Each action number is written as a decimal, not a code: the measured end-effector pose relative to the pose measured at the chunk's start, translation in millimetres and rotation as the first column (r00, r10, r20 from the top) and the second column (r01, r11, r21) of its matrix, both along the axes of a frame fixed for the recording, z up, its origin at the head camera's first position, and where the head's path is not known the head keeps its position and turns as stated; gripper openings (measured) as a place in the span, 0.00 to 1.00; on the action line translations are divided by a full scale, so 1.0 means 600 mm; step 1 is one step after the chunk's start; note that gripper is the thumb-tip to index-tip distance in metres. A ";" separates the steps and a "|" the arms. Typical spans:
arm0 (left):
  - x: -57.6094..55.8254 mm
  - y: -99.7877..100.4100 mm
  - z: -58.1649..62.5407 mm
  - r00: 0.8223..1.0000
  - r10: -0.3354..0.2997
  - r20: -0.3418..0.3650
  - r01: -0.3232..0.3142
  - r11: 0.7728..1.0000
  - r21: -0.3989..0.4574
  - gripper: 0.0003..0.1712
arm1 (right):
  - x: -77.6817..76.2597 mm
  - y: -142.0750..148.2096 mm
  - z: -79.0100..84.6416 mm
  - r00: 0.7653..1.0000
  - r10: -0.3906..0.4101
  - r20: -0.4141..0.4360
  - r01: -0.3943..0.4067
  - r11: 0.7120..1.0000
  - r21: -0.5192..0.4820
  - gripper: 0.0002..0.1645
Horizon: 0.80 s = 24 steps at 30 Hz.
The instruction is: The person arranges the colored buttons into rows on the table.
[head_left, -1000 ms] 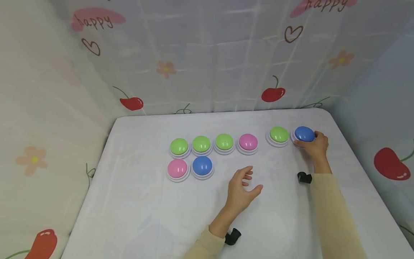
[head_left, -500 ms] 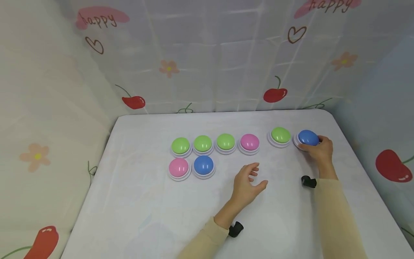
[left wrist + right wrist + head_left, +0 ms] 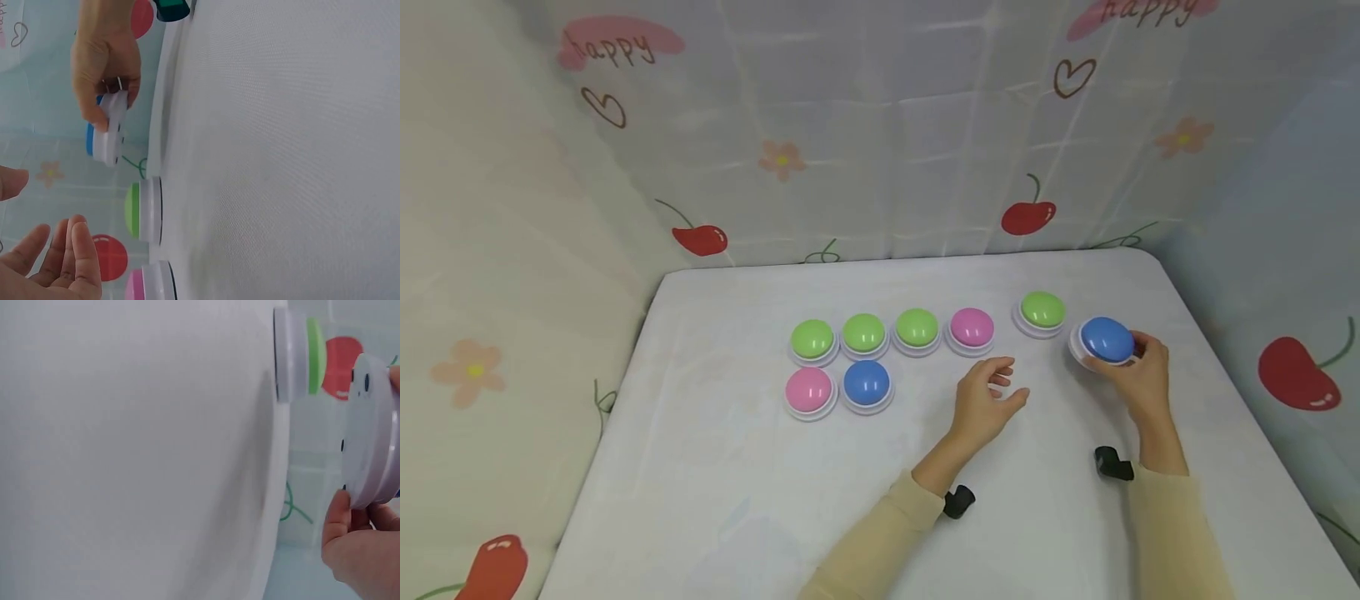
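At the right of the table, my right hand (image 3: 1138,379) grips a blue push button (image 3: 1107,340) by its white base. The right wrist view shows the base's flat underside, lifted off the table and tilted. My left hand (image 3: 987,402) holds nothing; its fingers are loosely bent over the table, below a pink button (image 3: 972,327). A green button (image 3: 1042,309) stands just left of the held one. In the left wrist view, the held button (image 3: 110,128) hangs from the right hand's fingers, apart from the table.
Left of centre, green buttons (image 3: 917,327) stand in a row with the pink one. Below them are another pink button (image 3: 809,390) and a blue one (image 3: 867,383). A patterned curtain (image 3: 880,125) rises behind the white table (image 3: 700,483).
My right hand has raised the blue button off the table and drawn it toward me, away from the green one. My left hand has moved forward and a little right.
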State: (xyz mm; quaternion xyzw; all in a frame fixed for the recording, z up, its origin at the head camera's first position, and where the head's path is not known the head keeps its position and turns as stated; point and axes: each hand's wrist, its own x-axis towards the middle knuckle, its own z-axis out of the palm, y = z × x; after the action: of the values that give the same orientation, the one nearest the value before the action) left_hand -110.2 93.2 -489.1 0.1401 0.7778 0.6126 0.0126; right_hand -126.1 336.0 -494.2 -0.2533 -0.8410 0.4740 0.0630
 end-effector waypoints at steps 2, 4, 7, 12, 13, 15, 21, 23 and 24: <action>-0.002 0.002 0.000 1.000 0.007 0.017 -0.007 1.000 0.021 0.22 | 0.011 -0.015 0.006 0.999 0.002 -0.046 -0.002 1.000 -0.006 0.54; -0.004 0.003 0.000 0.999 0.012 0.034 -0.014 0.999 0.049 0.22 | 0.022 -0.031 0.013 0.996 0.024 -0.085 -0.024 1.000 0.003 0.53; -0.007 0.004 0.001 0.999 0.010 0.046 -0.014 0.997 0.078 0.22 | 0.035 -0.053 0.021 0.982 0.086 -0.169 -0.083 0.996 0.021 0.51; -0.011 0.002 0.004 1.000 -0.006 -0.004 0.006 0.995 0.099 0.23 | 0.049 -0.086 0.027 0.915 0.223 -0.337 -0.218 0.975 0.054 0.49; -0.012 0.001 0.005 1.000 -0.007 -0.019 0.009 0.995 0.099 0.24 | 0.052 -0.092 0.028 0.898 0.251 -0.362 -0.246 0.967 0.063 0.49; -0.013 -0.001 0.007 0.999 -0.009 -0.045 0.013 0.995 0.096 0.25 | 0.056 -0.104 0.030 0.868 0.302 -0.393 -0.297 0.952 0.075 0.48; -0.008 -0.015 0.010 0.998 0.008 -0.061 -0.006 0.999 0.040 0.28 | 0.066 -0.134 0.037 0.826 0.395 -0.401 -0.402 0.913 0.071 0.47; -0.004 -0.021 0.008 0.997 0.021 -0.067 -0.020 1.000 0.020 0.29 | 0.065 -0.138 0.031 0.821 0.414 -0.394 -0.427 0.903 0.060 0.48; -0.002 -0.025 0.007 0.997 0.031 -0.073 -0.030 0.999 0.011 0.29 | 0.064 -0.140 0.027 0.820 0.418 -0.392 -0.435 0.899 0.050 0.49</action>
State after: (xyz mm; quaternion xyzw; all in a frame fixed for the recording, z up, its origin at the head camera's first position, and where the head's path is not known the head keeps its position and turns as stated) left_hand -111.5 78.4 -484.9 0.1507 0.7768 0.6109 -0.0260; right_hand -87.9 252.2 -478.2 0.0402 -0.8361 0.5343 0.1174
